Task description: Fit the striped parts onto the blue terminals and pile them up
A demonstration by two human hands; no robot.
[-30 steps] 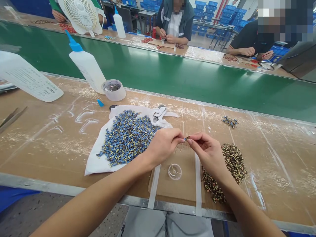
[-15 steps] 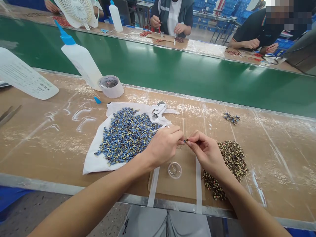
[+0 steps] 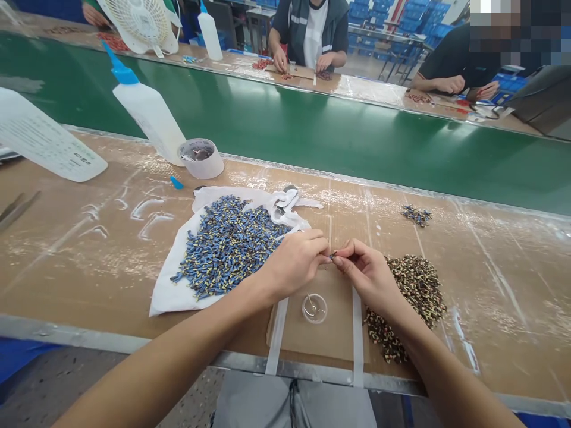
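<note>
My left hand [image 3: 294, 261] and my right hand [image 3: 368, 274] meet fingertip to fingertip above a taped cardboard pad [image 3: 330, 333], both pinched on one tiny blue and dark part [image 3: 332, 255]. Left of my left hand lies a pile of small blue and yellow parts [image 3: 227, 244] on a white cloth [image 3: 172, 294]. Right of my right hand lies a heap of dark speckled parts [image 3: 417, 285]. A small clear round cap [image 3: 314, 308] sits on the pad below my hands.
A white squeeze bottle with a blue tip [image 3: 145, 110], a tape roll [image 3: 200, 157], a loose blue cap [image 3: 176, 182] and a printed sheet [image 3: 42, 139] are at the left. A green conveyor belt [image 3: 339, 137] runs behind; other people work across it. A few blue parts [image 3: 416, 214] lie apart.
Both hands stayed pinched together on the small part and sank slightly toward the pad. The view tilted a little.
</note>
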